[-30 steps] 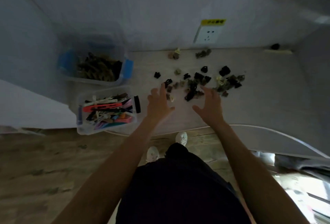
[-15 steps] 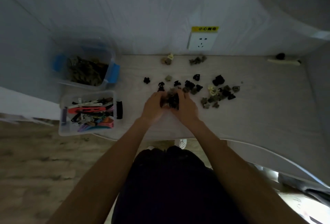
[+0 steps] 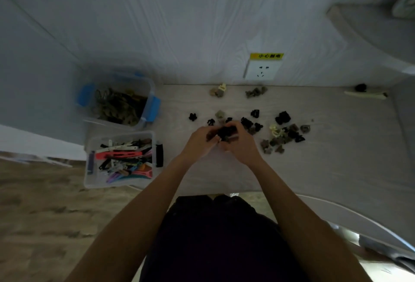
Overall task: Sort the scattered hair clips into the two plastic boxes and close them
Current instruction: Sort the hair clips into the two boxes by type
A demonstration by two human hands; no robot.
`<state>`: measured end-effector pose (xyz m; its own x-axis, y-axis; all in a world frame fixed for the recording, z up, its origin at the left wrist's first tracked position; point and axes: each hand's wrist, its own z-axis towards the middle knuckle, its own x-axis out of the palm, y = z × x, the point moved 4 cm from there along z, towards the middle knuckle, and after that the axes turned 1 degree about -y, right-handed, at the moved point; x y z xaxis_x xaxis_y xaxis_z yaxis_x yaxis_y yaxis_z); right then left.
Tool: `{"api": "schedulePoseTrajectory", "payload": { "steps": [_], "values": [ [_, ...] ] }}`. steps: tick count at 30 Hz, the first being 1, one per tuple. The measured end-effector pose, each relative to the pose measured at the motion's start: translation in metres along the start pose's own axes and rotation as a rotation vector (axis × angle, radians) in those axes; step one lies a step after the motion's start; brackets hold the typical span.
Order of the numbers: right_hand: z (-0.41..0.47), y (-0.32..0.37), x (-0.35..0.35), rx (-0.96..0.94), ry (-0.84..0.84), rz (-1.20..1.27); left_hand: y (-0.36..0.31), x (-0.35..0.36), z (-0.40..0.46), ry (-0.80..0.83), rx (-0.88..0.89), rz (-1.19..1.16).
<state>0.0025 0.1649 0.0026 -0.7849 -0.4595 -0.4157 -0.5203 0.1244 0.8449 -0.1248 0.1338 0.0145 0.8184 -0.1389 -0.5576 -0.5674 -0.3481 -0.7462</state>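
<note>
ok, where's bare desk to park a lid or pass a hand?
Free: the desk right of and nearer than the claw clips; also the strip between both boxes and the left hand. Crowded: mid-desk around both hands.

A dim pale wood-grain wall (image 3: 179, 23) carries a white socket (image 3: 261, 70) (yellow sticker above), beside wooden flooring (image 3: 40, 209).

A pale wood-grain desk (image 3: 314, 169) carries everything. At its left edge stand two open plastic boxes: a clear box with blue latches (image 3: 119, 99) near the back, full of brownish clips, and a clear box of long colourful flat clips (image 3: 122, 159) at the front left corner. Small black, brown and cream claw clips (image 3: 284, 132) lie scattered over the middle. A few brown clips (image 3: 256, 91) lie along the back edge.
</note>
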Motion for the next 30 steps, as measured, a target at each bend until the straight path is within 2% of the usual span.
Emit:
{"api": "schedulePoseTrajectory", "payload": {
  "steps": [6, 10, 14, 17, 19, 24, 28, 30],
  "values": [
    [-0.002, 0.053, -0.006, -0.149, -0.043, 0.167, -0.008, -0.052, -0.006, -0.123, 0.143, -0.162],
    [0.007, 0.115, 0.022, -0.232, 0.067, 0.239, -0.003, -0.113, -0.023, -0.236, 0.206, -0.292],
    [0.032, 0.17, 0.068, -0.355, 0.191, 0.202, 0.026, -0.173, -0.033, -0.422, 0.122, -0.32],
    [0.053, 0.193, 0.101, -0.426, 0.258, 0.093, 0.056, -0.204, -0.036, -0.538, 0.031, -0.265],
    [0.065, 0.2, 0.117, -0.457, 0.273, -0.015, 0.071, -0.215, -0.037, -0.552, -0.012, -0.182],
    [0.085, 0.209, 0.132, -0.617, 0.207, -0.506, 0.091, -0.215, -0.04, -0.428, 0.034, 0.281],
    [0.095, 0.211, 0.145, -0.69, 0.238, -0.79, 0.098, -0.212, -0.039, -0.343, 0.06, 0.337],
    [0.096, 0.212, 0.147, -0.67, 0.245, -0.822, 0.098, -0.213, -0.04, -0.342, 0.077, 0.312]
  ]
}}
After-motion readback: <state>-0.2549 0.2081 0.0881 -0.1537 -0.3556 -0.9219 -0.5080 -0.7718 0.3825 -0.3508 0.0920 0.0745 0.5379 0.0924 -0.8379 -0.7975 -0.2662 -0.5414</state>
